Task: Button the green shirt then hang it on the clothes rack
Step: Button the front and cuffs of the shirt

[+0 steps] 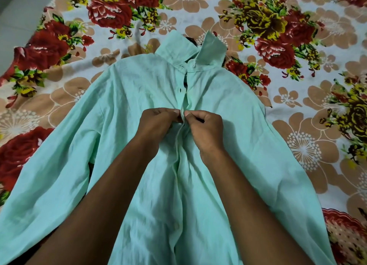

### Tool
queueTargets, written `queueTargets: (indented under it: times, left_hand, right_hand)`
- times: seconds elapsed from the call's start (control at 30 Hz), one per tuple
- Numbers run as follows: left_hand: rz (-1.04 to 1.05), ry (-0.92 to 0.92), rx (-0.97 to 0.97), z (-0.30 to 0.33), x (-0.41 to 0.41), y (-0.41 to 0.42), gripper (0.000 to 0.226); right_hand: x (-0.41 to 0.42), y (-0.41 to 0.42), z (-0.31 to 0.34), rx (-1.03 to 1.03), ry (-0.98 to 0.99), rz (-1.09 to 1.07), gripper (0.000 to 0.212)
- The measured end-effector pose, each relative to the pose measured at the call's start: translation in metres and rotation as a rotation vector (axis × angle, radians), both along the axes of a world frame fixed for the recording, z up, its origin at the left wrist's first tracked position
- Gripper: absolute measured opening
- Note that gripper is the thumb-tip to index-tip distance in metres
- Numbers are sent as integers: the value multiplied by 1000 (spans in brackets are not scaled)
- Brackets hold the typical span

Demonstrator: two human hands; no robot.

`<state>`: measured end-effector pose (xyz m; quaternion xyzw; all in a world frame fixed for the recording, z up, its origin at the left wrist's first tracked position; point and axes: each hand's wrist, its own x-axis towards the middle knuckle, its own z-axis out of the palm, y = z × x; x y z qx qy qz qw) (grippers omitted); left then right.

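The shirt lies face up across the middle of the bed, collar toward the far edge, hem running off the near edge under the person's arms, sleeves spread toward the L and R sides. No rack in view.

Both hands meet at the placket, approx. mid-chest. The left hand has its fingers curled, pinching the L front edge; the right hand is curled too, thumb and forefinger nipping the R edge right against it. Fingertips of the two hands touch or nearly so. The button itself is hidden between them, so it can't be told whether it is through the hole yet.

Above the hands the fronts gape a little; an open buttonhole shows, and the collar button looks undone. Below the hands the edges overlap but closure can't be confirmed.

Judged step: working one mid-chest button. To do it well:
- keep the two edges level, so button and hole match and nothing gets skipped
- tilt the button edge-on, push w/ one thumb, pull the hole over it w/ the other hand
- keep the cloth lightly taut; a slack placket bunches
- check it sits flat before moving to the next hole.

Hanging comes after; plenty of the task looks left.
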<state>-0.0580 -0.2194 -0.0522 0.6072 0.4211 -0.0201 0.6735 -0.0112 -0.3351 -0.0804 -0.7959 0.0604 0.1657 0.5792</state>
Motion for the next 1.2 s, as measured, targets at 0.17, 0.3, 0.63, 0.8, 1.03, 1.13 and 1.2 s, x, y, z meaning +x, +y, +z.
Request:
queueTargets:
  times: [0.17,0.3,0.63,0.8,1.03,1.13,1.2]
  left_hand:
    - [-99,10,76,7,2,0,3]
    - [-87,10,101,4,4,-1,8]
    - [-17,77,29,3,9,-1,4]
    - [-54,25,9,0,4,-2,12]
    - [-120,3,56,-3,2,-3,14]
    - [-124,-10,47,-4,0,-3,8]
    - [-115,-12,52,-4,0,-2,7]
  right_hand:
    - [4,-5,1,68,88,56,15]
    - [5,-11,2,47,68,150,25]
    - [4,-7,2,15,-24,105,13]
    - [2,-10,1,30,-55,40,6]
    - [4,-10,-1,-32,-37,81,13]
    - [5,-9,-2,-89,-59,92,13]
    - [5,-7,-4,-138,-91,116,12]
